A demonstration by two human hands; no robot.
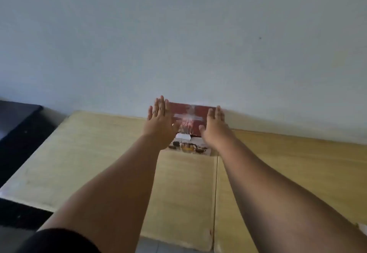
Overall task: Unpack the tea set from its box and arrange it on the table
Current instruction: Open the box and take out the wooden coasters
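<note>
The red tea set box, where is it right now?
In the head view, the red cardboard tea set box sits far back on the pale wooden table, against the white wall, between the left hand and the right hand.

We see a pale yellow wood-grain table [99, 153] made of two tops set edge to edge, with a seam [216, 193] running front to back. On it lies a red box [190, 117], at the far edge by the wall [178, 34], just left of the seam.
</note>
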